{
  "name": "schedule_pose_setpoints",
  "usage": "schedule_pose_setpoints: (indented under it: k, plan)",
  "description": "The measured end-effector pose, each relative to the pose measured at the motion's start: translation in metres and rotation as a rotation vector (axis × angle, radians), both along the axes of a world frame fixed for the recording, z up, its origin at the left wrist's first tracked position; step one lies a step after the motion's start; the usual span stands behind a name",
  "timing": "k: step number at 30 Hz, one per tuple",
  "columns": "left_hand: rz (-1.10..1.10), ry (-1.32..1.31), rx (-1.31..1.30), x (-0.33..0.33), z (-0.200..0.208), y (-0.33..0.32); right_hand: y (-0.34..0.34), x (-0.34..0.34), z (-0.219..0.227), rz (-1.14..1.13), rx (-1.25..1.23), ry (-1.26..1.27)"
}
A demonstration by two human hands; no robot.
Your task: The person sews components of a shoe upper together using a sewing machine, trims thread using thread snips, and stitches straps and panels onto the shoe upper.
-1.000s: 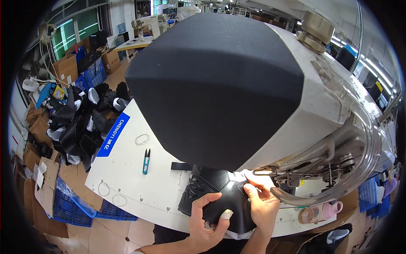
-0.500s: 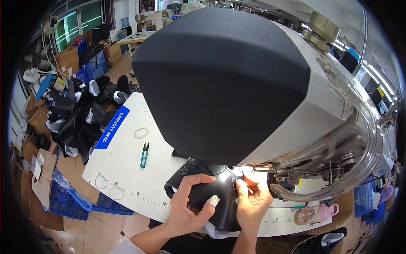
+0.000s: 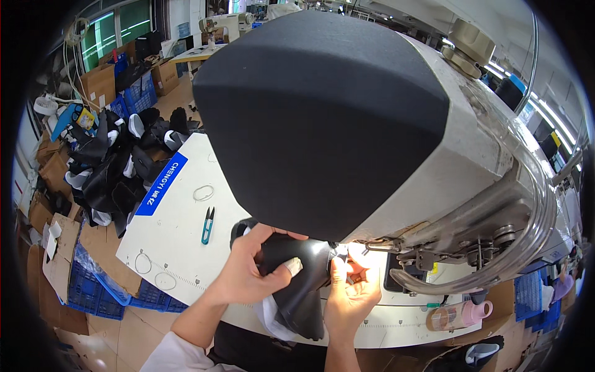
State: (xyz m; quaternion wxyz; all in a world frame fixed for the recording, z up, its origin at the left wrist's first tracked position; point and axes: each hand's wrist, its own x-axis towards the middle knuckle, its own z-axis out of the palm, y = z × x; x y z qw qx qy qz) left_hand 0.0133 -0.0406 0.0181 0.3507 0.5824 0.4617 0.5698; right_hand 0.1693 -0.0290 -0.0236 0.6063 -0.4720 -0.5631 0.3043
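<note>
- Currently, the black piece (image 3: 304, 297) lies under and between my hands, at the near edge of the white table (image 3: 186, 254), its upper end just below the sewing machine head (image 3: 322, 124).
- My left hand (image 3: 248, 273) bears on its left part, thumb and forefinger spread wide over it; I cannot tell what the fingers underneath do.
- My right hand (image 3: 350, 297) has thumb and forefinger drawn close, pinching its right edge in the bright light.
- It looks like smooth leather, glossy where light strikes, bulging at the top and tapering toward me.
- Soft white lining (image 3: 271, 317) shows along its lower left side.
- A pale wrap (image 3: 293, 266) covers my left thumb tip.
</note>
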Motion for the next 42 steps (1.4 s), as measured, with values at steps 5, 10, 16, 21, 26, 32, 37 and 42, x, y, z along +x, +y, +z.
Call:
schedule_pose_setpoints:
  k: [5,10,16,21,26,32,37,42]
  plan:
    - [-0.075,0.114,-0.043,-0.022,0.002,0.014,0.002,-0.009,-0.002,-0.028,0.064,-0.043]
    - [-0.091,0.024,0.000,-0.030,0.004,0.027,-0.003,-0.012,-0.007,-0.055,0.019,-0.038]
    - [-0.213,0.031,-0.206,-0.035,0.016,0.026,-0.016,-0.012,-0.015,0.120,-0.109,0.089]
    - [0.087,0.114,0.104,0.003,0.008,0.005,-0.014,-0.011,-0.027,0.065,-0.071,0.061]
    - [0.167,0.249,0.063,0.001,0.007,0.005,-0.016,-0.010,-0.026,0.118,-0.042,0.108]
    - [0.155,0.280,0.106,-0.001,0.009,0.014,-0.011,-0.008,-0.027,0.115,0.012,0.072]
    - [0.044,0.277,0.081,-0.012,0.017,0.026,-0.009,-0.005,-0.032,0.152,0.175,-0.130]
    - [-0.020,0.319,0.121,-0.020,0.018,0.030,-0.009,-0.022,-0.012,0.130,-0.099,0.290]
